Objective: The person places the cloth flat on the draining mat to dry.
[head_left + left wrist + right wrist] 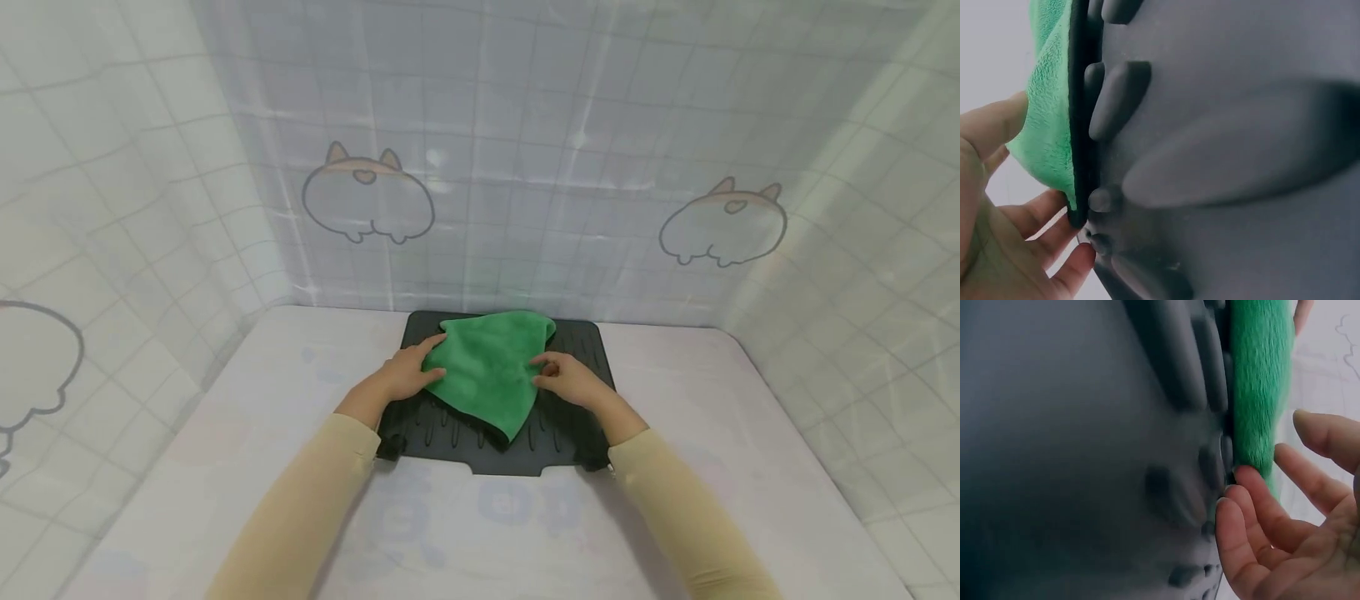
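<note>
Beige sleeves point(315, 492) are seen leading to 2 hands: the left hand point(408, 372) and right hand point(567, 379), fingers relaxed, are pressed on a half-folded, still rumpled green cloth point(491, 371) laid on a black ribbed mat point(570, 417).

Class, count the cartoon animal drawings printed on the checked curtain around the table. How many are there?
3: one behind the black ribbed tray, upper left; one upper right; one cut off at left edge. Others may lie outside view.
</note>
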`<state>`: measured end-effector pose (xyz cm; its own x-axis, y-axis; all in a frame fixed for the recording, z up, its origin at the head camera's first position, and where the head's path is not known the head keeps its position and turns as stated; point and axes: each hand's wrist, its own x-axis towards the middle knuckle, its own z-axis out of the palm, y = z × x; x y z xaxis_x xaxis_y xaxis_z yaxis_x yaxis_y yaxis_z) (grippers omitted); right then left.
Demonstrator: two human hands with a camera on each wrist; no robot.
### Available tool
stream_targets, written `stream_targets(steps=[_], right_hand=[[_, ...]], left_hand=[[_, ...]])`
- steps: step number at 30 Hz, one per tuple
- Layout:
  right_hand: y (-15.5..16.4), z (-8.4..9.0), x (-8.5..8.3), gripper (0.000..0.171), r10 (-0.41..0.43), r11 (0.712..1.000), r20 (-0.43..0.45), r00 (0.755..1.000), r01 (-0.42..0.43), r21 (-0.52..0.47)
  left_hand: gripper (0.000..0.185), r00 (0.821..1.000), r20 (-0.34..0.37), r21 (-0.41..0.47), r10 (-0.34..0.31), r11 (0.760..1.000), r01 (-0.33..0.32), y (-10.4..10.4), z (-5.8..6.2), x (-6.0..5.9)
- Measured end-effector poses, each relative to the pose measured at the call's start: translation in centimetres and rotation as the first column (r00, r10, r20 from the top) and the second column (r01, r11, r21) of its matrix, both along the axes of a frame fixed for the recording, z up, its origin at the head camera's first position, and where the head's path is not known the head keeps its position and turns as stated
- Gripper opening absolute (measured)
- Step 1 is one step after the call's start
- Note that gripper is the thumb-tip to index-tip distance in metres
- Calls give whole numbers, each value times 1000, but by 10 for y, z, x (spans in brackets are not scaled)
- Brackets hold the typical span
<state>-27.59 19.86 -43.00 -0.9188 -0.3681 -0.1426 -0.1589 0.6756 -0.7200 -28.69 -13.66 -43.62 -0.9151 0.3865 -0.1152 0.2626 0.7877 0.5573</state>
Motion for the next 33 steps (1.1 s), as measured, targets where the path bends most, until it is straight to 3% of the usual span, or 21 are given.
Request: stream_targets(steps=[6, 10, 15, 23, 29, 33], right_hand=[[-7, -2, 1, 38, 41, 999, 12, 999, -41, -10], [-9, -3, 0, 36, 67, 997, 7, 998, -67, -35], [-8, 0, -1, 28, 47, 998, -32, 998, -48, -45], [12, 31, -3, 28, 8, 999, -49, 999, -9, -31], [28, 62, -2, 29, -54, 999, -72, 996, 54, -3], [26, 59, -2, 34, 33, 998, -77, 997, -29, 49]], left_hand=[[63, 999, -33, 15, -4, 1000, 5, -4, 1, 2], [57, 1000, -2, 93, -11, 996, 11, -8, 0, 3], [44, 1000, -25, 154, -6, 988, 10, -12, 1, 5], [35, 995, -93, 150, 32, 988, -17, -15, 11, 11], [31, 997, -76, 173, 14, 985, 0, -15, 21, 21], [29, 998, -58, 118, 12, 993, -5, -17, 24, 27]])
